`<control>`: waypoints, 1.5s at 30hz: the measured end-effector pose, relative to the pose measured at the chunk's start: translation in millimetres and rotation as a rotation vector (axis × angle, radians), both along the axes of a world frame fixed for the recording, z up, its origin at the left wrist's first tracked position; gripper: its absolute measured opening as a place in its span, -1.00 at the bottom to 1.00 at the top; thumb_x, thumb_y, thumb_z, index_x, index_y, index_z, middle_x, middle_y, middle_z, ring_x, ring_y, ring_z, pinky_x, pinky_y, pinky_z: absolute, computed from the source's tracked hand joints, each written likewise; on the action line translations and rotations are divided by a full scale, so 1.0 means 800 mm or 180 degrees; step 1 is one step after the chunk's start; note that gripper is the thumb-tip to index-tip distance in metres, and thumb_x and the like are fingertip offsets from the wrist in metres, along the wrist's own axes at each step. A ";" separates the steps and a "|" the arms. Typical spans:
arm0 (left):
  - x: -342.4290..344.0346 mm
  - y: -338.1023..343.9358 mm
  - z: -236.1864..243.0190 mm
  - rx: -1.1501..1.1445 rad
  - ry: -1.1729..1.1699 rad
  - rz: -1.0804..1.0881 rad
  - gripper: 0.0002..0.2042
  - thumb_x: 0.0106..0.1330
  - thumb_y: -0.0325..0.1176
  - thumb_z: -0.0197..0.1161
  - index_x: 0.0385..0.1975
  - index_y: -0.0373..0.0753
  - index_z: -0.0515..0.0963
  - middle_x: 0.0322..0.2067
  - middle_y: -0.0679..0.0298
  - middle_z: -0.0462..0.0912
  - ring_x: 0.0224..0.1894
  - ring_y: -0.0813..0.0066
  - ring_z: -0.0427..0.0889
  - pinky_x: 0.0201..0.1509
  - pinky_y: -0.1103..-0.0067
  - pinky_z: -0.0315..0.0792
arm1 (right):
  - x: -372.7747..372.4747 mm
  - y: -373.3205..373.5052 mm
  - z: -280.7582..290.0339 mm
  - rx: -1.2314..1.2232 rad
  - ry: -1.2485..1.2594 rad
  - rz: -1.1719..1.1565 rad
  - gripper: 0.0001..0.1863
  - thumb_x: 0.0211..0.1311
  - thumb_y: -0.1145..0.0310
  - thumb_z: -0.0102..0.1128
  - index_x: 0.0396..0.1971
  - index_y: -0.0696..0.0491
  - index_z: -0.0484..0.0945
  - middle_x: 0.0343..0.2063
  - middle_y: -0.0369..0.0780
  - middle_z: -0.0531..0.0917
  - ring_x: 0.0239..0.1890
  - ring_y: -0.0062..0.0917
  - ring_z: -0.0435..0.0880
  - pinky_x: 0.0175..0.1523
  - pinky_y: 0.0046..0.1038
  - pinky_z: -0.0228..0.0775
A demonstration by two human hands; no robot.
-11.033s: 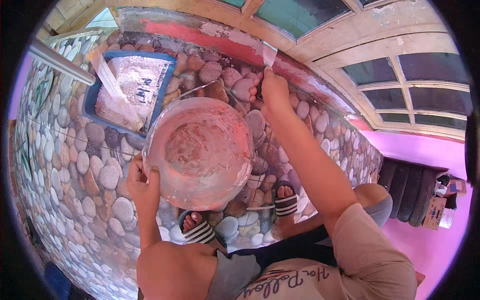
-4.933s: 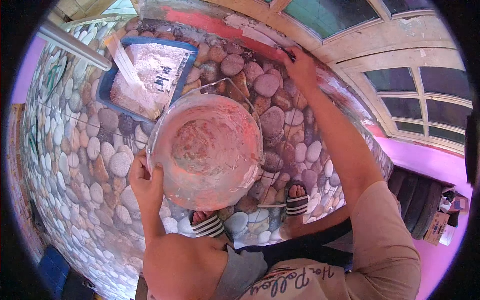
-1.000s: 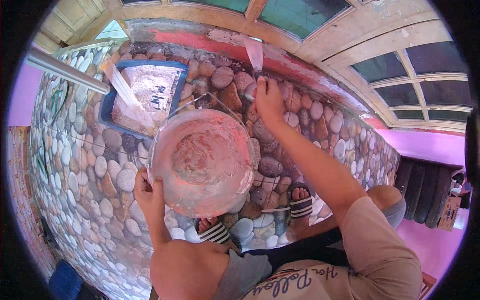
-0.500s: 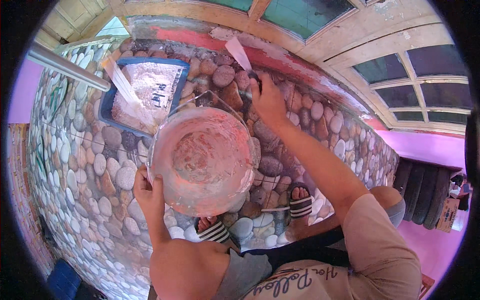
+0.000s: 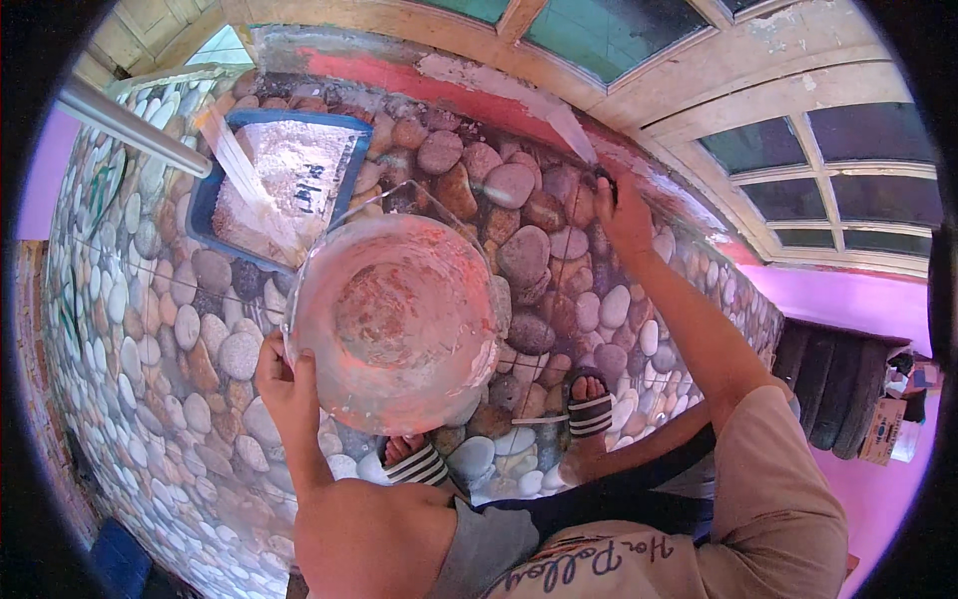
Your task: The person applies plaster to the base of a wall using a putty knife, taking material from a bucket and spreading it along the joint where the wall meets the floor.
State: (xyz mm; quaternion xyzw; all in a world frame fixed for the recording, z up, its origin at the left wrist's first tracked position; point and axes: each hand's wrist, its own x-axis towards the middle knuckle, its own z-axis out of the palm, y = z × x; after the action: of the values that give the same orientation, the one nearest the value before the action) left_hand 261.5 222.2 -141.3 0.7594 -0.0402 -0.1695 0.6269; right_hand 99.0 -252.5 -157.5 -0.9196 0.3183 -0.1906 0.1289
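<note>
My left hand [image 5: 287,384] grips the rim of the plastic basin [image 5: 394,321], held above the pebble floor [image 5: 170,369]; it seems light but slippery with paste. My right hand [image 5: 621,205] clenches a scraper [image 5: 577,135] against the red wall base [image 5: 419,75].

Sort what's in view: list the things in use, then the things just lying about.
In use:
left hand gripping the clear bucket
right hand pressing the scraper to the painted sill

Lying about:
blue tray of white powder
metal rail
</note>
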 end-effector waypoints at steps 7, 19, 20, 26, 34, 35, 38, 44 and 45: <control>-0.002 -0.008 0.004 -0.0001 -0.0024 -0.0081 -0.87 0.17 -0.60 0.12 -0.48 -0.27 0.31 -0.38 0.36 0.36 -0.32 0.66 0.30 -0.18 0.71 0.25 | 0.057 0.019 -0.005 -0.0224 0.0107 0.0361 -0.61 0.40 0.13 -0.02 0.02 0.12 0.38 -0.25 0.07 0.61 -0.23 0.06 0.61 -0.18 -0.03 0.46; 0.000 -0.009 0.007 -0.0001 -0.0039 -0.0052 -0.86 0.18 -0.61 0.12 -0.48 -0.25 0.30 -0.41 0.39 0.34 -0.33 0.66 0.31 -0.17 0.71 0.26 | -0.046 -0.021 -0.014 0.0000 0.0508 -0.0460 -0.62 0.41 0.06 -0.08 -0.06 0.08 0.41 -0.16 0.06 0.61 -0.15 0.03 0.60 -0.09 -0.04 0.43; 0.000 -0.010 0.006 -0.0068 -0.0040 -0.0073 -0.84 0.19 -0.60 0.12 -0.50 -0.24 0.28 -0.42 0.39 0.33 -0.34 0.67 0.29 -0.18 0.71 0.25 | -0.043 -0.020 -0.013 -0.0062 0.0397 -0.0285 -0.62 0.40 0.06 -0.06 -0.07 0.08 0.42 -0.18 0.05 0.62 -0.18 0.03 0.61 -0.12 -0.04 0.44; -0.001 -0.016 0.007 -0.0110 -0.0080 -0.0096 -0.82 0.19 -0.60 0.12 -0.52 -0.23 0.26 -0.43 0.41 0.30 -0.35 0.67 0.26 -0.19 0.72 0.21 | 0.051 0.018 -0.023 -0.0340 -0.0055 0.0520 -0.69 0.36 0.16 0.03 -0.09 0.09 0.42 -0.26 0.02 0.62 -0.28 0.01 0.62 -0.23 -0.05 0.46; -0.004 -0.009 0.005 -0.0087 -0.0050 -0.0030 -0.81 0.17 -0.62 0.12 -0.54 -0.23 0.26 -0.43 0.40 0.28 -0.37 0.66 0.22 -0.22 0.72 0.18 | 0.067 0.036 -0.017 -0.0420 -0.0461 0.0165 -0.73 0.37 0.19 0.02 -0.14 0.09 0.42 -0.27 0.05 0.60 -0.27 0.07 0.60 -0.20 -0.03 0.45; -0.002 -0.008 -0.001 -0.0019 -0.0174 -0.0108 -0.86 0.19 -0.58 0.09 -0.50 -0.22 0.29 -0.44 0.43 0.29 -0.38 0.70 0.23 -0.25 0.73 0.19 | 0.046 0.024 -0.023 -0.0331 -0.0266 -0.0053 -0.71 0.38 0.19 0.00 -0.10 0.09 0.42 -0.26 0.06 0.60 -0.24 0.08 0.60 -0.16 -0.03 0.44; 0.000 -0.002 -0.010 0.0093 -0.0279 -0.0164 -0.92 0.21 -0.55 0.07 -0.45 -0.22 0.33 -0.45 0.47 0.30 -0.39 0.73 0.23 -0.27 0.74 0.19 | -0.003 0.020 -0.019 -0.0052 0.0048 -0.0363 -0.68 0.39 0.18 -0.01 -0.04 0.09 0.42 -0.24 0.07 0.61 -0.19 0.07 0.59 -0.11 -0.04 0.43; 0.003 -0.006 0.003 0.0050 -0.0214 -0.0132 -0.88 0.20 -0.57 0.10 -0.48 -0.23 0.30 -0.42 0.43 0.30 -0.36 0.69 0.25 -0.22 0.72 0.21 | -0.017 0.037 -0.020 -0.0096 0.0183 -0.0294 -0.68 0.39 0.18 0.00 -0.07 0.11 0.43 -0.24 0.05 0.61 -0.18 0.05 0.60 -0.11 -0.04 0.44; 0.001 -0.008 0.005 -0.0083 -0.0043 -0.0107 -0.83 0.18 -0.61 0.11 -0.52 -0.23 0.27 -0.40 0.39 0.31 -0.33 0.65 0.27 -0.17 0.70 0.23 | -0.008 0.044 -0.023 -0.0286 -0.0048 0.0069 -0.69 0.39 0.18 0.01 -0.09 0.11 0.43 -0.24 0.04 0.61 -0.21 0.05 0.60 -0.13 -0.04 0.45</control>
State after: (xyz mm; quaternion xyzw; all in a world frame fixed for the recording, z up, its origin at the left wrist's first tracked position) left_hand 262.4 215.4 -137.0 0.7515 -0.0595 -0.1743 0.6335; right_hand 92.6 -217.4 -175.8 -0.9265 0.2984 -0.2102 0.0919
